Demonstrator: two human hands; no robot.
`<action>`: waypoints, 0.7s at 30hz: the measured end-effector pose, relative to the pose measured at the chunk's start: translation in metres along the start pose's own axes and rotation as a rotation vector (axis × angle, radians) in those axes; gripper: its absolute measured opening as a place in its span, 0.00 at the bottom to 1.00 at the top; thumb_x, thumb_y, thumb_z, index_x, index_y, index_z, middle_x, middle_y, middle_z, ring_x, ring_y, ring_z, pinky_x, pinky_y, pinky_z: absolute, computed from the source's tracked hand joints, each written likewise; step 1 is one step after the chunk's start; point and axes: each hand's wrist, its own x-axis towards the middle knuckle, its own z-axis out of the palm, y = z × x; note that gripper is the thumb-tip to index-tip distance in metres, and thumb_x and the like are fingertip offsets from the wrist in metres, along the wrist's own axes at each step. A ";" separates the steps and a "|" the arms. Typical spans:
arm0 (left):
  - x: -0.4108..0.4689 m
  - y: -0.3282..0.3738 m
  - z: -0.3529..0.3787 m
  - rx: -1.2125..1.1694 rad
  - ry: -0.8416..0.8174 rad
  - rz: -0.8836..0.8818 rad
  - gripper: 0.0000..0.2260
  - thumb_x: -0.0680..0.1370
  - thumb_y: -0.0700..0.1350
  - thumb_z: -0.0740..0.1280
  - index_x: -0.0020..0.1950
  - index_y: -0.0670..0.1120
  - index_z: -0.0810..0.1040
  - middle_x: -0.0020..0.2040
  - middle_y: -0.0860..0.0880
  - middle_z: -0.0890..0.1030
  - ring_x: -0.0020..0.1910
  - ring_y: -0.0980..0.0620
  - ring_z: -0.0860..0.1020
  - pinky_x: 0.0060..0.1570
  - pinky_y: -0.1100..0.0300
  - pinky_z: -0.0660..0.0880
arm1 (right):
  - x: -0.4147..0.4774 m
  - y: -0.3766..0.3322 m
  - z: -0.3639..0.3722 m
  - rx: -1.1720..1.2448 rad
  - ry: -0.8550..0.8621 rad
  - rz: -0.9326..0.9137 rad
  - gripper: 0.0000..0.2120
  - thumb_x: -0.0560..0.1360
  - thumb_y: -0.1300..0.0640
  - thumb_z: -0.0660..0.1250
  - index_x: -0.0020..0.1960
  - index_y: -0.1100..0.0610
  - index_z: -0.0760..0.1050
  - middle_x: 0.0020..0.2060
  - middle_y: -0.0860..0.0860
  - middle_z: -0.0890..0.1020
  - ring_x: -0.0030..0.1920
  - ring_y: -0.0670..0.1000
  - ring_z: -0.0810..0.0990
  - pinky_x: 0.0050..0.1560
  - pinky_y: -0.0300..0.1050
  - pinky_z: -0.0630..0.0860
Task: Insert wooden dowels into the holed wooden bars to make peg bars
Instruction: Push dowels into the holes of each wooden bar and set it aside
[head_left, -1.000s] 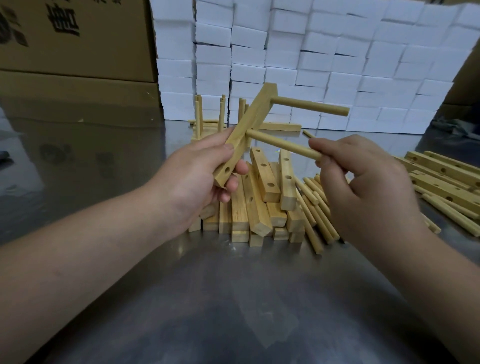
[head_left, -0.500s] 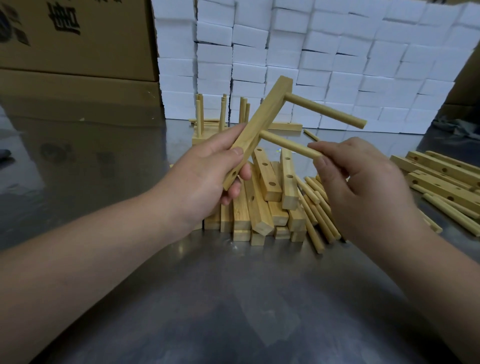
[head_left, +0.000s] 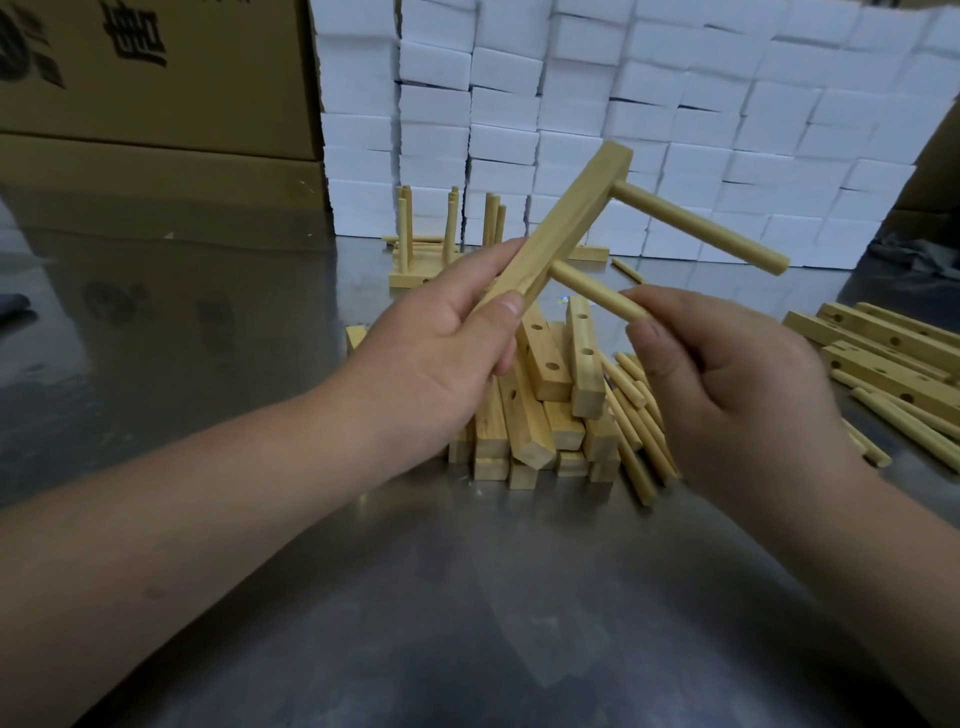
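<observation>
Steel tabletop backed by stacked white boxes. Left hand grips a tilted wooden bar, raised above a pile of bars, one dowel already seated. Right hand pinches a second dowel entering the bar's middle hole.
</observation>
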 end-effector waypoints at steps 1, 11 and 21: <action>0.000 0.000 0.000 -0.007 0.001 0.014 0.16 0.81 0.47 0.55 0.59 0.69 0.67 0.29 0.57 0.72 0.27 0.60 0.67 0.24 0.66 0.67 | -0.001 -0.001 0.000 0.068 0.000 0.037 0.10 0.76 0.53 0.57 0.49 0.48 0.77 0.28 0.45 0.74 0.32 0.46 0.73 0.29 0.38 0.69; 0.000 -0.002 -0.002 0.017 -0.035 0.073 0.16 0.77 0.51 0.56 0.55 0.75 0.64 0.30 0.57 0.71 0.27 0.61 0.68 0.26 0.68 0.68 | 0.001 -0.002 0.000 0.562 -0.081 0.438 0.14 0.74 0.47 0.57 0.38 0.45 0.80 0.24 0.49 0.64 0.26 0.46 0.65 0.31 0.44 0.66; 0.001 -0.014 -0.001 0.089 0.059 0.033 0.19 0.77 0.58 0.52 0.59 0.52 0.75 0.31 0.58 0.74 0.30 0.63 0.71 0.31 0.70 0.67 | 0.003 -0.006 -0.003 0.475 0.006 0.267 0.09 0.76 0.52 0.57 0.42 0.40 0.73 0.29 0.43 0.73 0.27 0.39 0.71 0.26 0.29 0.68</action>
